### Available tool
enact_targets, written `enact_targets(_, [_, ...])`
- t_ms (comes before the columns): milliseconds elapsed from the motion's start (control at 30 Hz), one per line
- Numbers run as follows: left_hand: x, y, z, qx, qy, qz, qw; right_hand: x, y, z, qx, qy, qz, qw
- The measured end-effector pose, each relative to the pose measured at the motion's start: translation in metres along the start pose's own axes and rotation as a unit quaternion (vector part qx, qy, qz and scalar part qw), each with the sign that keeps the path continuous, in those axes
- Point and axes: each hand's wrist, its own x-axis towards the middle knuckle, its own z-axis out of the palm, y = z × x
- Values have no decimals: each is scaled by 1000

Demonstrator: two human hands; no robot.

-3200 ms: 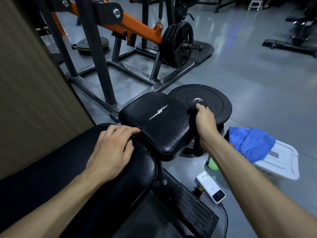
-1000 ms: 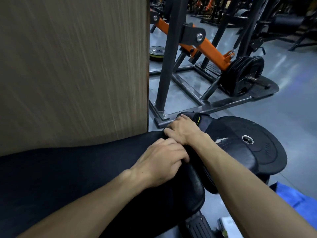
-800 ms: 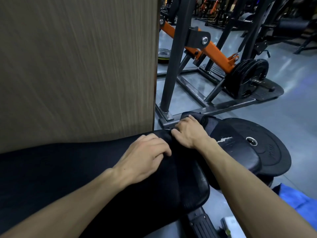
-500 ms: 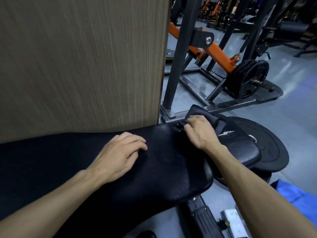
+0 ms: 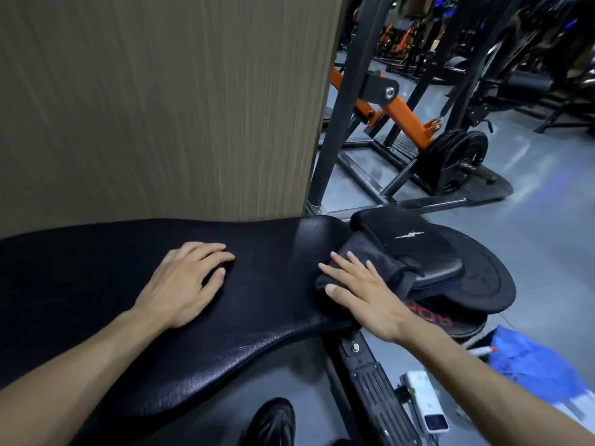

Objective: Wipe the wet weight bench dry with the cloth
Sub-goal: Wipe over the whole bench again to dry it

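The black padded weight bench [image 5: 264, 304] runs from the lower left to the middle of the head view, with a smaller torn seat pad [image 5: 415, 249] beyond its right end. A dark cloth [image 5: 380, 262] lies bunched on the bench's right end, draping toward the gap before the seat pad. My right hand [image 5: 357, 294] presses flat on the cloth with straight, spread fingers. My left hand [image 5: 186, 281] rests palm down on the bench pad further left, fingers loosely bent, holding nothing.
A wood-grain panel [image 5: 161, 104] stands close behind the bench. Black weight plates [image 5: 483, 278] lie stacked just right of the seat pad. A blue cloth [image 5: 534, 365] and a small white device [image 5: 425, 403] sit on the floor at lower right. An orange-and-black machine [image 5: 402, 114] stands behind.
My right hand has slid the cloth from the bench's far edge toward the near right end and flattened on it. My left hand has shifted left along the pad.
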Motion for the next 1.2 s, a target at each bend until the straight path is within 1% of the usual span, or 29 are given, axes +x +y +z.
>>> enact_targets(100, [4,2,1,4,-4,-8,1000,10,20,-12,-27,-29,3,999])
enact_targets(200, [4,2,2,0,1,-19,1000,30,45,-17,-107,-11,9,994])
enact_targets(267, [5,2,2,3,-2,-20,1000,50,53,-16,-127,15,23,992])
enact_targets(333, [7,2,2,8,-7,-22,1000,72,58,-15,-133,33,28,990])
enact_targets(533, [8,2,3,4,-11,-23,1000,137,64,-21,-132,50,35,989])
enact_targets(667, [9,2,3,-5,-6,-27,1000,177,57,-25,-144,54,76,985])
enact_targets(733, [9,1,5,-3,0,-28,1000,198,48,-26,-162,39,99,981])
enact_targets(867, [9,-1,6,-3,-1,-24,1000,232,17,-22,-206,-19,145,968])
enact_targets(967, [9,-1,5,-11,5,-30,999,258,-36,3,-209,-67,111,969])
enact_targets(1033, [10,0,4,-9,3,-28,1000,271,-85,34,-190,-91,52,976])
enact_targets(1100, [10,0,3,-10,2,-27,1000,275,-123,59,-171,-98,0,980])
enact_targets(1133, [10,0,2,-12,3,-27,1000,275,-130,64,-166,-93,-12,982])
enact_targets(1200, [9,0,1,-14,-2,-31,999,267,-118,59,-163,-86,-26,983])
